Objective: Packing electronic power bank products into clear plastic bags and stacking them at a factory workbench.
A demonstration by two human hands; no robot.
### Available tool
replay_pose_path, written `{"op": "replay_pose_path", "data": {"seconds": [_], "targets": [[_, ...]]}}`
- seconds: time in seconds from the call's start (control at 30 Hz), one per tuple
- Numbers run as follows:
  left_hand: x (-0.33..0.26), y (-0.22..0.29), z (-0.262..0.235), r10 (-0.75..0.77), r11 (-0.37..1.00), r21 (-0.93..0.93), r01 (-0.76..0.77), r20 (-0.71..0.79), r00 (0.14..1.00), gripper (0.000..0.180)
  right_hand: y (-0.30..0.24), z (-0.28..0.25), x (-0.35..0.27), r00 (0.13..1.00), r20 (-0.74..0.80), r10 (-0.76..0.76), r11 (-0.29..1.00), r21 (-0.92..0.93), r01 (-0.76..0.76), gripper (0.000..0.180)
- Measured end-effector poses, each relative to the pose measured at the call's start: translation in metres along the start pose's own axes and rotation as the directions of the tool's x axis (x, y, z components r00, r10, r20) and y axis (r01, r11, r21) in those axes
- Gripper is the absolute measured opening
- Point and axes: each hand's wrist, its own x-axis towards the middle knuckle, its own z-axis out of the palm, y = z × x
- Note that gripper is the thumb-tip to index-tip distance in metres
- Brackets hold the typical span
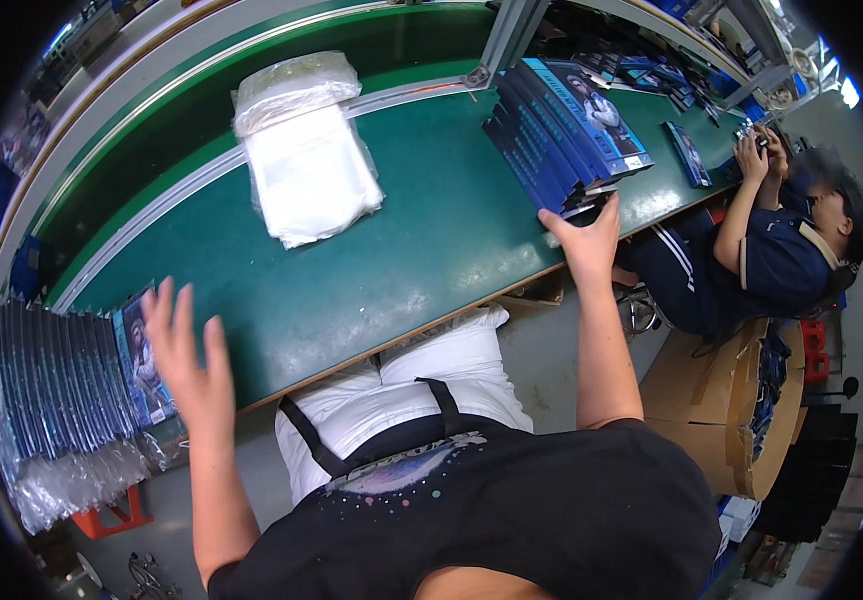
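Note:
My left hand (187, 355) is raised at the left with its fingers spread, slightly blurred and holding nothing. Beside it stands a tight row of flat boxes in clear plastic bags (61, 370), the nearest showing a blue printed front. My right hand (588, 240) reaches to the near end of a stack of dark blue boxes (566, 125). Its thumb and fingers are spread apart around the stack's lower corner; whether they press on a box is hard to see. Between the two sides lies a pile of clear plastic bags (316, 175) on the green table (351, 280).
At the right a co-worker (786, 235) holds a small dark thing in both hands. A single blue box (688, 154) lies near that person. An open cardboard carton (696, 395) stands on the floor below. A metal post (511, 40) rises behind the stack.

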Motion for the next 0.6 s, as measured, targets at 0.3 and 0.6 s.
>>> {"op": "replay_pose_path", "data": {"seconds": [0.3, 0.6], "targets": [[0.059, 0.028, 0.076, 0.369, 0.928, -0.107, -0.357, 0.128, 0.921, 0.032, -0.058, 0.015, -0.032, 0.984, 0.138, -0.111, 0.954, -0.263, 0.145, 0.126], [0.067, 0.03, 0.082, 0.344, 0.911, -0.258, -0.32, 0.052, 0.938, 0.027, -0.155, -0.118, 0.019, 0.941, 0.329, -0.074, 0.986, 0.165, 0.02, 0.043]]}}
